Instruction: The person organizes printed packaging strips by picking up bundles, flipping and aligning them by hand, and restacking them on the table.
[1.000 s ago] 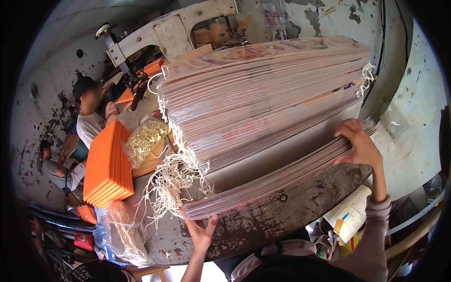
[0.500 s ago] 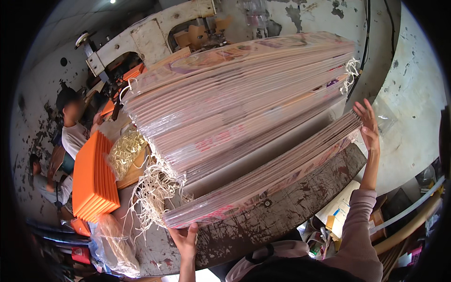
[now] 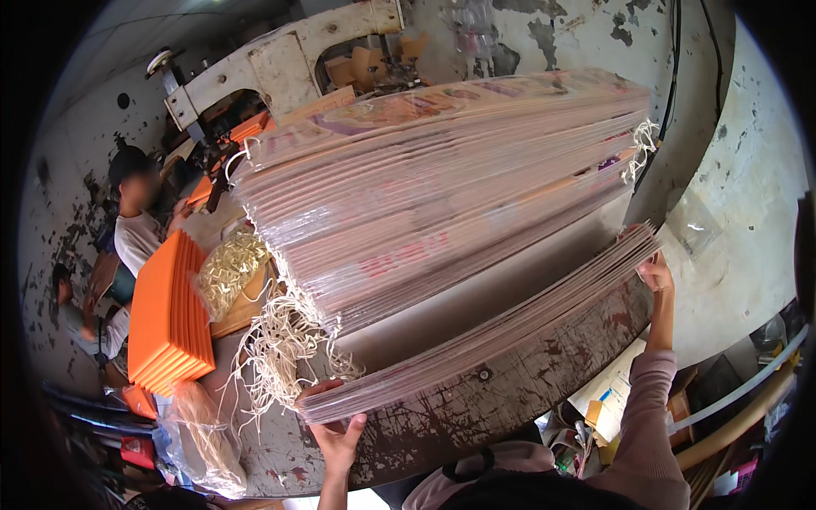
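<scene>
My left hand grips the left end of a long, thin stack of clear-covered printed sheets, thumb at the near side and fingers at the far side. At the other end, my right hand is closed around the corner of the same stack. The stack rests along the near side of a scratched dark table, its layered edges facing up. Just beyond it rises a tall pile of similar sheets, colourfully printed on top. White cords hang tangled from the pile's left end; more cords stick out at its right.
Orange folded pieces stand stacked at left, beside a bag of small gold-coloured parts. A plastic bag of pale strands lies near the left edge. A large pale machine stands behind. Two people are at far left.
The thin stack has tipped, so its printed near face no longer shows. My right hand has gone from open fingers against the end to a lower, closed grip; my left fingers now show behind.
</scene>
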Tool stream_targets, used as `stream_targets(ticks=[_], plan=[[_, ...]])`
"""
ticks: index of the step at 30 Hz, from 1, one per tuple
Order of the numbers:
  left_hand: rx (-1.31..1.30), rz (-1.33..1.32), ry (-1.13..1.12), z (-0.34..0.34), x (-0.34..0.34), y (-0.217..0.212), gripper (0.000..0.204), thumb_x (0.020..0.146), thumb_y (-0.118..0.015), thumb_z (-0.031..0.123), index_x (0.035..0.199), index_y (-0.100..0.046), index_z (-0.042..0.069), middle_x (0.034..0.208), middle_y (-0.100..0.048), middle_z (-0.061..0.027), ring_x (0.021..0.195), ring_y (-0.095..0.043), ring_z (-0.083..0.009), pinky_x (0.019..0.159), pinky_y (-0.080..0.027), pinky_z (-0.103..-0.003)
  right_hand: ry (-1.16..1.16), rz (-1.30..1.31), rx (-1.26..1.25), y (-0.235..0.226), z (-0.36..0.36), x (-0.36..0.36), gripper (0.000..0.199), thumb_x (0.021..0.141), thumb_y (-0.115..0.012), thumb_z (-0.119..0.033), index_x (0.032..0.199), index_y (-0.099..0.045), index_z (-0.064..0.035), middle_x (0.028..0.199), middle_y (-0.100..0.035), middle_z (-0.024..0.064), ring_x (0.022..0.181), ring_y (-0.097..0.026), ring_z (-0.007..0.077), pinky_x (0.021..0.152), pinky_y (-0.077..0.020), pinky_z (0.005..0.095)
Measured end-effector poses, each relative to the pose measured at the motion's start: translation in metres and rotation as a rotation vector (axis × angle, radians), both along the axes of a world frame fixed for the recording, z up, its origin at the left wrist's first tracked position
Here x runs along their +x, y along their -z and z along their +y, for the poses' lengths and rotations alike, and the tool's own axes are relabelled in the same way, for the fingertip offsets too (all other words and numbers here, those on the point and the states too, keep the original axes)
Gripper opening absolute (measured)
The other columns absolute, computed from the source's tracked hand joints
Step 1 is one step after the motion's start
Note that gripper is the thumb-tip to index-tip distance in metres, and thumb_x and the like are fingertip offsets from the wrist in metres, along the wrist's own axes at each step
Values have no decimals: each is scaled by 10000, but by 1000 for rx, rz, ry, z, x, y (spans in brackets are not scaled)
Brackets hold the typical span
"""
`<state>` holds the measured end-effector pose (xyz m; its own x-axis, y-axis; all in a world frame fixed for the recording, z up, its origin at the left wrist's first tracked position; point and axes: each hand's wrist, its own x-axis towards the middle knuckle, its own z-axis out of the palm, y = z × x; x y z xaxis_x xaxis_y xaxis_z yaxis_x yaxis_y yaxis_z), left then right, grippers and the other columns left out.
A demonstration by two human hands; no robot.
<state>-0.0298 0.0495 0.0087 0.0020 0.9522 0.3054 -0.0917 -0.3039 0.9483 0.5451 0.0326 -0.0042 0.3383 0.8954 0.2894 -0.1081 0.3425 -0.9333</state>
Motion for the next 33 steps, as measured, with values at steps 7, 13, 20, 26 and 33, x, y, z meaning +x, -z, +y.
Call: stream_targets(ticks=[7, 13, 20, 26, 33], plan=[[68, 584, 37, 8, -5, -14, 267, 611, -701, 9, 839, -569, -36, 797, -604, -84, 755, -562, -142, 731, -416, -271, 30, -174, -299, 16, -7, 36, 662, 511, -651, 7, 1111, -370, 4, 856, -547, 77, 763, -541, 161, 702, -430, 265], [-44, 406, -83, -4, -9, -6, 351, 593, -722, 40, 885, -534, -14, 852, -578, -74, 778, -536, -163, 781, -381, -287, 24, -228, -360, -23, -1, -3, 550, 544, -591, 68, 1058, -407, 1, 778, -566, 78, 732, -558, 165, 687, -451, 271], [-332, 333, -80, -30, -34, -79, 649, 673, -671, 108, 1205, -317, -3, 1097, -462, -136, 898, -478, -154, 789, -385, -327, 45, -169, -145, -70, -12, 62, 744, 501, -558, 110, 1193, -307, 5, 895, -553, 83, 677, -571, 160, 550, -477, 257], [81, 392, -260, 8, -25, -199, 637, 595, -662, -26, 1130, -319, -54, 800, -562, -102, 724, -561, -173, 673, -463, -278, 121, -250, -70, -241, 22, 48, 790, 451, -712, -162, 1152, -390, 11, 976, -554, 67, 850, -555, 159, 757, -448, 272], [-183, 506, -4, 120, 19, -321, 483, 712, -626, 260, 1031, -456, -60, 849, -545, -69, 722, -521, -102, 580, -404, -224, -142, -417, -329, -380, 129, 9, 440, 707, -624, -255, 995, -507, 57, 865, -588, 116, 689, -578, 128, 621, -474, 231]])
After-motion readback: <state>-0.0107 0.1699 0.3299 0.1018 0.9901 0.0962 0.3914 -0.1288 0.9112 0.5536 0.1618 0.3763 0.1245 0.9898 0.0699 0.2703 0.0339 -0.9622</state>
